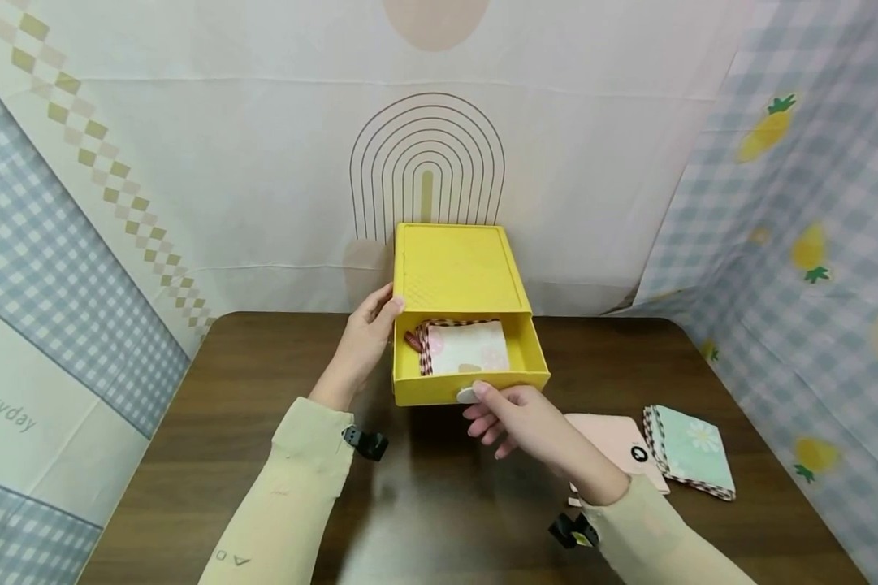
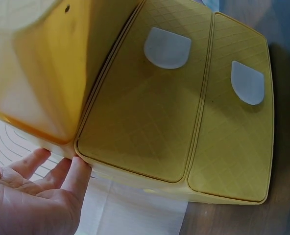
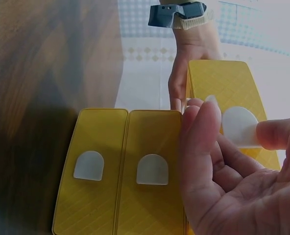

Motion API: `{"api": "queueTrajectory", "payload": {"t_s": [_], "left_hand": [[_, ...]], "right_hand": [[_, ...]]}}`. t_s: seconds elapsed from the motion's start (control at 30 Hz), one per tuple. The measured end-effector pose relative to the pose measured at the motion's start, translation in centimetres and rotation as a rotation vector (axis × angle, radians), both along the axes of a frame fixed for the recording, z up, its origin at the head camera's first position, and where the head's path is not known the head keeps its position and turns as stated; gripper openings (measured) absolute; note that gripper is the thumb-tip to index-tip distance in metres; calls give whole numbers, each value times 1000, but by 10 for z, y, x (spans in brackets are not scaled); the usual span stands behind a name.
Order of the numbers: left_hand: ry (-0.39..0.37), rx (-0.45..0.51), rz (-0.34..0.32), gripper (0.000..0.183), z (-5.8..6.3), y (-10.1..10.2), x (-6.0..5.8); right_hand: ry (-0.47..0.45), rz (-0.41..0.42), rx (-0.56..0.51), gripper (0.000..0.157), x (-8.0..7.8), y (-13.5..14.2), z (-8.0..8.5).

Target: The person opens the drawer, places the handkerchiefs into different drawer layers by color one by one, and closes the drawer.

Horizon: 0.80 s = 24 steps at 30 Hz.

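Observation:
A yellow drawer cabinet (image 1: 460, 264) stands at the back of the table, its top drawer (image 1: 529, 349) pulled out. Inside lie a folded whitish cloth (image 1: 464, 345) with a brown checked edge and a small reddish-brown item (image 1: 413, 341), partly hidden. My left hand (image 1: 365, 337) rests against the cabinet's left side, thumb near the top front corner; in the left wrist view its fingertips (image 2: 79, 169) touch the side wall. My right hand (image 1: 529, 422) holds the white drawer handle (image 3: 240, 127), with the thumb at its edge and the other fingers bent beside it.
Two lower drawers with white handles (image 2: 168, 48) are closed. On the table (image 1: 439, 520) at right lie a pink flat item (image 1: 614, 443) with a black round mark, partly behind my right arm, and a folded mint cloth (image 1: 690, 447) with a checked edge. Patterned fabric hangs behind and beside.

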<state>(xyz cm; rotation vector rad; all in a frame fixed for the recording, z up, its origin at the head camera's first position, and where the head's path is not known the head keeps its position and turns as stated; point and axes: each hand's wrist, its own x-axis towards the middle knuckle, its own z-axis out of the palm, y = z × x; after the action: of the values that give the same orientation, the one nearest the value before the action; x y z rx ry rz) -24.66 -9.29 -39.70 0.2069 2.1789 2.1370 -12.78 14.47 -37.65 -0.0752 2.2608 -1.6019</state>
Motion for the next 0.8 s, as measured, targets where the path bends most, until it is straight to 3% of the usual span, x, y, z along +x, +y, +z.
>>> {"api": "queueTrajectory", "payload": {"t_s": [0.5, 0.7, 0.8], "left_hand": [[-15, -17, -7, 67, 1, -1, 0], [-31, -19, -24, 69, 3, -1, 2], [-43, 8, -64, 75, 1, -1, 2]], "right_hand": [[-10, -60, 7, 63, -30, -4, 0], [-21, -73, -4, 63, -49, -5, 3], [-43, -85, -15, 64, -62, -7, 3]]}}
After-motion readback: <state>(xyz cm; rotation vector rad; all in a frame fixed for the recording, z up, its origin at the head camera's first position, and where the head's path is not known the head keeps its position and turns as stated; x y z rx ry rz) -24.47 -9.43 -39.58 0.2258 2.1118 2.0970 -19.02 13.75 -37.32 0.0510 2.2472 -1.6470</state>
